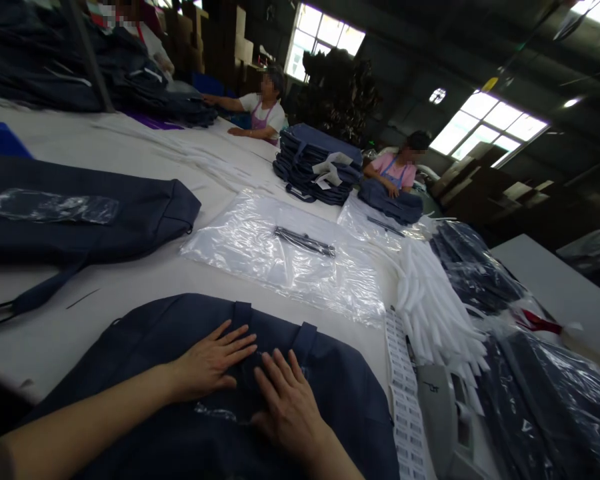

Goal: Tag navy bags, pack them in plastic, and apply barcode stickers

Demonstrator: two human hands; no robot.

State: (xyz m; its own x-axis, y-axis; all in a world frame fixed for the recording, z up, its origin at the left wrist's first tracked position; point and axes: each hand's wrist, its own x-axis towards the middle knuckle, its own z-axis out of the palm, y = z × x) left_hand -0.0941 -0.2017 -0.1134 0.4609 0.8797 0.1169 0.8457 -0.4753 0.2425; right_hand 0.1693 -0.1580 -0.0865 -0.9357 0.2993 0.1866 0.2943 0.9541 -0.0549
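A dark navy fabric bag [145, 347] lies flat on the white table [55, 340] right in front of me. My left hand [213, 360] rests palm down on it, fingers spread and stretched toward the bag's two straps. My right hand [287, 400] lies flat beside it, fingers extended and pressing on the cloth. Neither hand holds anything. Just beyond the bag sits a pile of clear plastic sleeves [280, 257] with a dark narrow bar [304, 241] lying on top.
Another navy bag [80, 213] lies at the left. A sheet of barcode labels [405, 393], a heap of white foam tubes [435, 307] and bagged navy items [555, 400] are at the right. Two people work beside stacked navy bags [313, 167] at the far end.
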